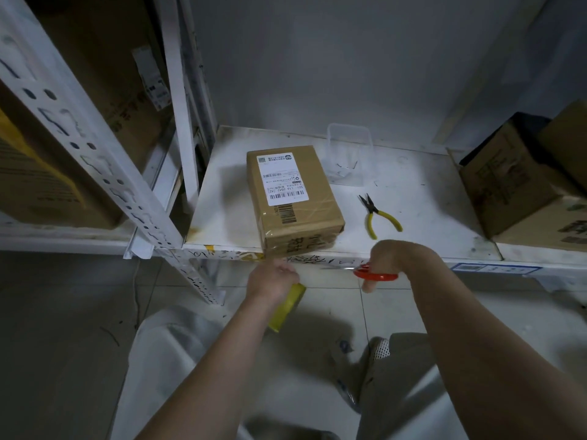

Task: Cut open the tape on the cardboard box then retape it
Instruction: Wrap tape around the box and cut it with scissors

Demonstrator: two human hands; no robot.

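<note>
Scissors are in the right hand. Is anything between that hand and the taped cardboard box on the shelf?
Nothing visible. The right hand gripping the orange-handled scissors hangs just off the white shelf edge; the brown cardboard box sits ahead-left, the yellow-handled pliers off to its right.

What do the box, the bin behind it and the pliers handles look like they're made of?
Box: brown matte cardboard, glossy clear tape wrinkling over it. Bin: see-through, likely clear plastic, since the wall shows through. Pliers: dark metal jaws, yellow handles probably rubber or plastic coated.
</note>
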